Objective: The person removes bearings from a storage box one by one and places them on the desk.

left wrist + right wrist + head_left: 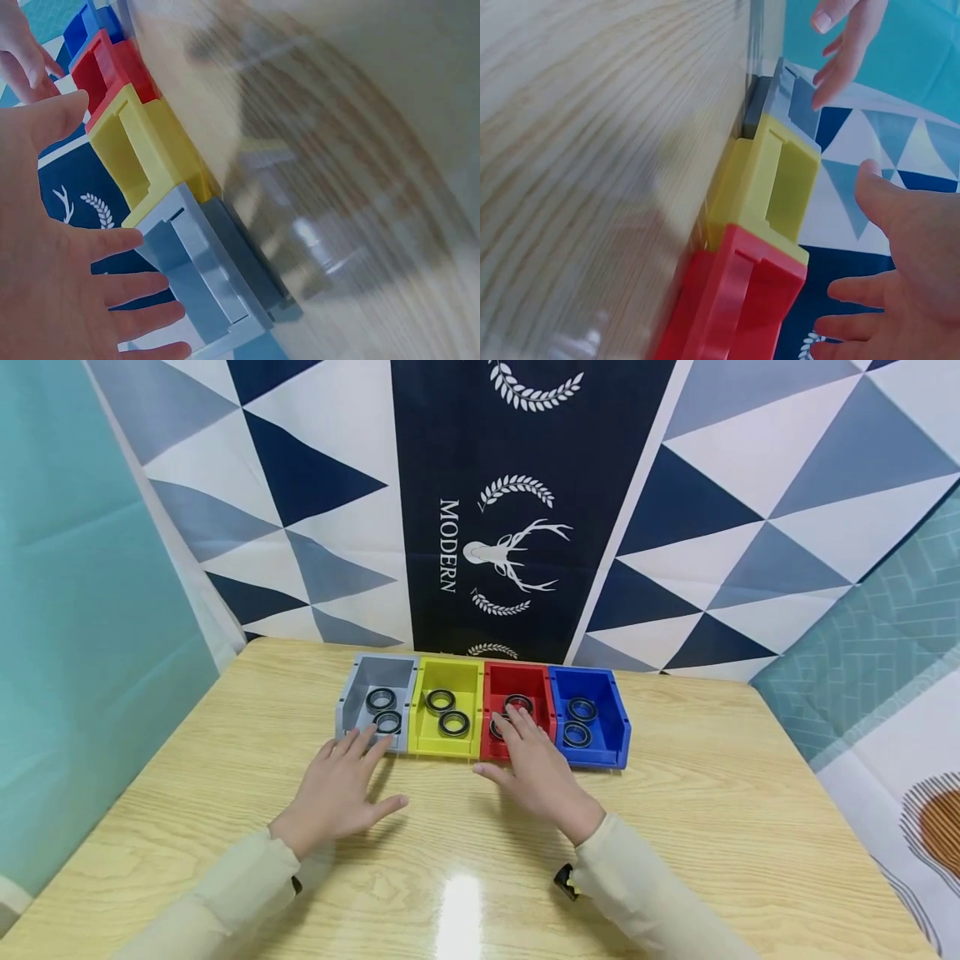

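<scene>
Four bins stand side by side on the table: grey, yellow, red and blue. Each holds two black-rimmed rings, such as those in the yellow bin and the blue bin. The left hand, fingers spread and holding nothing, is at the front of the grey bin. The right hand has its fingers extended over the front of the red bin, partly covering its rings. Whether either hand touches a bin, I cannot tell. Both wrist views show the palms with nothing in them.
The wooden table extends around the bins. Behind it hangs a patterned cloth with triangles and a dark deer panel. A teal cloth is at the left. Something dark sits by the right sleeve's cuff.
</scene>
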{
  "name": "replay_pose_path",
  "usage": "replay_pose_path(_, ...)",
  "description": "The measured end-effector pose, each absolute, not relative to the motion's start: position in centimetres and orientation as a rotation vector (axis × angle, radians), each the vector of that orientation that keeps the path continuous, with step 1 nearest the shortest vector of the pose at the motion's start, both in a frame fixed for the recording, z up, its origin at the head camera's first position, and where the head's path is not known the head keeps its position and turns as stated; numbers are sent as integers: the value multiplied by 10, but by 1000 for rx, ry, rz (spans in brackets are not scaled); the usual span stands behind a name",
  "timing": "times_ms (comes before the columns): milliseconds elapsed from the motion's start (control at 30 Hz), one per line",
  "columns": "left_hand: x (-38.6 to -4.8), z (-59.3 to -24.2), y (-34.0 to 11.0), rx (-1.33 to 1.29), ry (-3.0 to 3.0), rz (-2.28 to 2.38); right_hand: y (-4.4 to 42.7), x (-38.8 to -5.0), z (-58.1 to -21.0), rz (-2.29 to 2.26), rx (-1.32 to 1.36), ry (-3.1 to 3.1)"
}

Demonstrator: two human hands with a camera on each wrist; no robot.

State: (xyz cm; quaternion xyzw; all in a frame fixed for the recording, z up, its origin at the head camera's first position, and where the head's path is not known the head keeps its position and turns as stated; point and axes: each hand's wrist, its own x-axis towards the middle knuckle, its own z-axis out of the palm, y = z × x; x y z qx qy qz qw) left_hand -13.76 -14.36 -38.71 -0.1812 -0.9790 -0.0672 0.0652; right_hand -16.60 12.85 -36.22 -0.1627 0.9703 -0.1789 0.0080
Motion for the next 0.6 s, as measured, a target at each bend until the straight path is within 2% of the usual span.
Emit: replay_pose_path(600,-164,-364,-140,-534,-3100,-227,77,-194,-347,-649,-620,2982)
